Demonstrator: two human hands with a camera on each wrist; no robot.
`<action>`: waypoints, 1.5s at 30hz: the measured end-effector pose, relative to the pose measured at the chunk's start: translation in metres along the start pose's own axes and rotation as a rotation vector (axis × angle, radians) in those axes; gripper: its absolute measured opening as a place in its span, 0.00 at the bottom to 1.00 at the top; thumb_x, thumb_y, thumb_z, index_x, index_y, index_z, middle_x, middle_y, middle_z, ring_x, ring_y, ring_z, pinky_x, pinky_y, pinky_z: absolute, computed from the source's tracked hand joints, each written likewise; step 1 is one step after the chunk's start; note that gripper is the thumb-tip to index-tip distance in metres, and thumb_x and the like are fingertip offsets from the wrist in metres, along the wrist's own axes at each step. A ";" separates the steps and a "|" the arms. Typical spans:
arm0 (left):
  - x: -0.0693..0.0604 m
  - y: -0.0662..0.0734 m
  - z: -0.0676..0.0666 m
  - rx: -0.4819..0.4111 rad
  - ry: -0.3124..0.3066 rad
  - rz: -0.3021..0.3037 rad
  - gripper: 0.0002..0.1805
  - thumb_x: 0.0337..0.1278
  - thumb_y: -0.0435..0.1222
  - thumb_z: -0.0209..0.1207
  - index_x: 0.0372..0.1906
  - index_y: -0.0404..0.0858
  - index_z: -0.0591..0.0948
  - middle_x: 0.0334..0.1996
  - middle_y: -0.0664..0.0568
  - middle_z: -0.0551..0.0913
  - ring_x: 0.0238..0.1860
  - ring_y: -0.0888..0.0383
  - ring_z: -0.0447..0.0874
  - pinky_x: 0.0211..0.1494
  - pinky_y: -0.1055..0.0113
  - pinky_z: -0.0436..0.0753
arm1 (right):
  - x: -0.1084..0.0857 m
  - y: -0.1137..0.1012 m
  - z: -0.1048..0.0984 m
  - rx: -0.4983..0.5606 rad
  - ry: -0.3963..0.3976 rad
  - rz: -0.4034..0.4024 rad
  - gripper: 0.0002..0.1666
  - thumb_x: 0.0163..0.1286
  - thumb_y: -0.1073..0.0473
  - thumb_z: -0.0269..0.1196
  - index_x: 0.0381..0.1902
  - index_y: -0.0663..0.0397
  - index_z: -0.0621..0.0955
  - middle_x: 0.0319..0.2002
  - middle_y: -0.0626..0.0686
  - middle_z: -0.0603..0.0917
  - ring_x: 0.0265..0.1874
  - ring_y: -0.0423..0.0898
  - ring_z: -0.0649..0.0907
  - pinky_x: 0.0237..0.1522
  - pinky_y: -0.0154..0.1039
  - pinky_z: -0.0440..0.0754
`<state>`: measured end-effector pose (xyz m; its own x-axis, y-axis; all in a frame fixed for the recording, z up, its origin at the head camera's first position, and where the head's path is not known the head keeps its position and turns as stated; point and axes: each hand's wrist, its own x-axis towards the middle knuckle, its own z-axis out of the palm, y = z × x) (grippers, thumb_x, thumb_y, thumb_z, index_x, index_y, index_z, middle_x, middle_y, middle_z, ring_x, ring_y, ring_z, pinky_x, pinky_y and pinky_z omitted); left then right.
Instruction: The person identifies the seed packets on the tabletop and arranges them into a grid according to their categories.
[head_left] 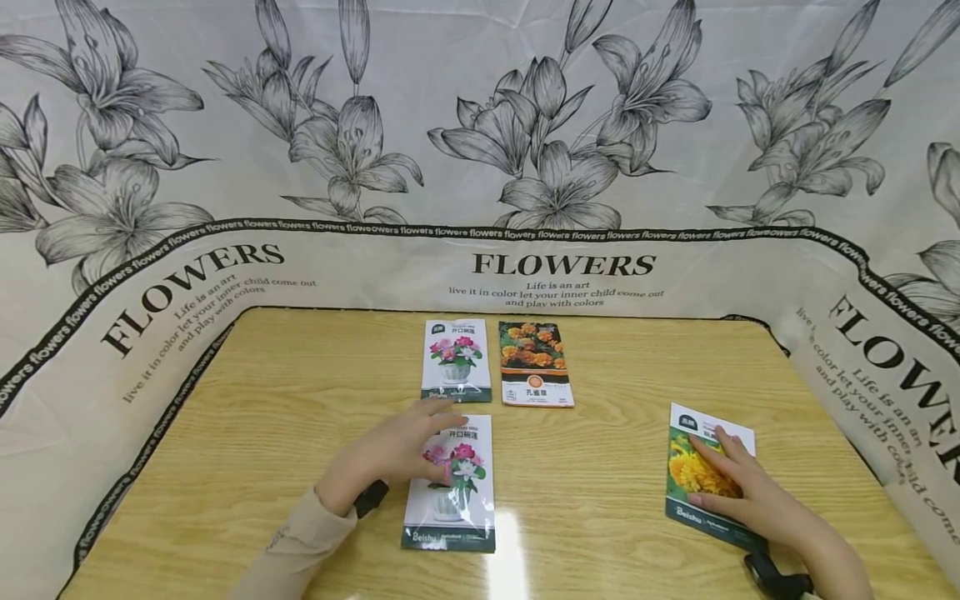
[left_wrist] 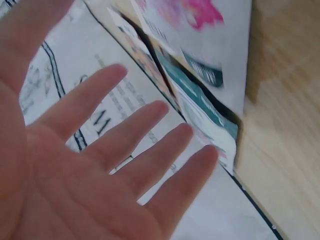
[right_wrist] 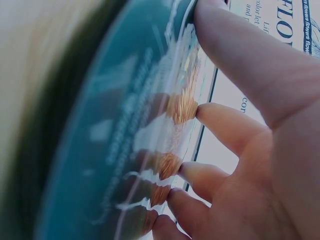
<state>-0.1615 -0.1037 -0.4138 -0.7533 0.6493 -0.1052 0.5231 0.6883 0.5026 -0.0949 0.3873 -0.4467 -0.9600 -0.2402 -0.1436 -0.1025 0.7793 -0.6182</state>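
Observation:
Two white packets with pink flowers in a pot lie in a column, the upper one [head_left: 457, 358] and the lower one [head_left: 468, 500]. Over the lower packet is my left hand [head_left: 401, 442], fingers spread; in the left wrist view the palm [left_wrist: 75, 185] and straight fingers show, holding nothing. To the right, a packet with yellow flowers [head_left: 697, 471] lies tilted under my right hand [head_left: 757, 496]. In the right wrist view the fingertips of that hand [right_wrist: 240, 155] touch the face of the packet [right_wrist: 105, 135]. An orange-flower packet [head_left: 536, 358] lies beside the upper white one.
The packets lie on a wooden table [head_left: 592, 467]. A white cloth [head_left: 390, 267] printed with grey lilies and the word FLOWERS stands behind the table and along both its sides. A bright reflection shows near the table's front.

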 end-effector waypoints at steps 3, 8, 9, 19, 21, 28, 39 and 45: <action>0.010 -0.009 -0.005 -0.002 0.050 -0.021 0.39 0.52 0.46 0.73 0.69 0.41 0.73 0.73 0.39 0.62 0.73 0.39 0.59 0.69 0.44 0.67 | 0.000 0.001 -0.001 -0.002 -0.002 0.003 0.50 0.65 0.54 0.69 0.76 0.63 0.57 0.73 0.79 0.40 0.66 0.85 0.41 0.54 0.84 0.45; 0.033 -0.026 -0.016 -0.005 0.121 -0.043 0.33 0.62 0.41 0.66 0.70 0.39 0.71 0.74 0.37 0.61 0.73 0.39 0.59 0.70 0.44 0.66 | 0.000 0.001 0.000 -0.002 -0.002 0.001 0.50 0.65 0.54 0.69 0.77 0.62 0.57 0.73 0.79 0.40 0.67 0.85 0.41 0.54 0.84 0.45; 0.037 -0.029 -0.019 -0.005 0.134 -0.041 0.33 0.64 0.40 0.65 0.71 0.38 0.70 0.74 0.37 0.60 0.73 0.39 0.58 0.70 0.44 0.65 | 0.000 0.001 0.000 0.000 0.000 -0.002 0.50 0.65 0.54 0.69 0.77 0.62 0.57 0.73 0.79 0.40 0.67 0.84 0.41 0.54 0.84 0.45; 0.079 -0.050 -0.030 0.009 0.140 -0.110 0.39 0.62 0.47 0.65 0.75 0.42 0.65 0.77 0.36 0.51 0.77 0.39 0.47 0.74 0.43 0.57 | -0.001 0.000 0.001 0.004 0.008 -0.012 0.51 0.64 0.54 0.69 0.77 0.61 0.57 0.73 0.78 0.40 0.68 0.83 0.41 0.55 0.84 0.45; 0.087 -0.053 -0.029 0.009 0.118 -0.120 0.43 0.60 0.50 0.67 0.76 0.43 0.64 0.77 0.36 0.49 0.77 0.39 0.45 0.75 0.43 0.55 | -0.001 0.000 0.001 0.006 0.002 -0.003 0.51 0.65 0.53 0.69 0.77 0.60 0.57 0.74 0.78 0.40 0.68 0.83 0.41 0.55 0.84 0.45; 0.101 -0.056 -0.029 -0.024 0.064 -0.180 0.49 0.49 0.49 0.74 0.75 0.42 0.64 0.78 0.37 0.47 0.78 0.41 0.43 0.76 0.46 0.52 | -0.001 -0.001 0.001 0.003 0.002 -0.001 0.51 0.64 0.52 0.69 0.77 0.60 0.57 0.74 0.78 0.40 0.67 0.84 0.41 0.54 0.84 0.45; 0.105 -0.058 -0.029 -0.045 0.030 -0.181 0.49 0.47 0.45 0.76 0.74 0.41 0.66 0.78 0.38 0.47 0.77 0.40 0.44 0.76 0.49 0.53 | -0.001 0.001 0.000 0.011 0.011 -0.018 0.50 0.64 0.53 0.69 0.77 0.60 0.58 0.74 0.78 0.39 0.67 0.84 0.41 0.54 0.84 0.45; 0.106 -0.062 -0.028 -0.029 0.022 -0.153 0.49 0.47 0.45 0.76 0.75 0.39 0.65 0.78 0.37 0.47 0.77 0.40 0.44 0.76 0.49 0.53 | -0.001 0.000 0.000 0.010 0.007 -0.014 0.50 0.64 0.52 0.69 0.77 0.59 0.58 0.74 0.78 0.39 0.67 0.84 0.41 0.54 0.84 0.45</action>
<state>-0.2851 -0.0861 -0.4323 -0.8317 0.5305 -0.1639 0.3903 0.7686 0.5068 -0.0941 0.3879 -0.4467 -0.9603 -0.2470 -0.1295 -0.1133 0.7698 -0.6282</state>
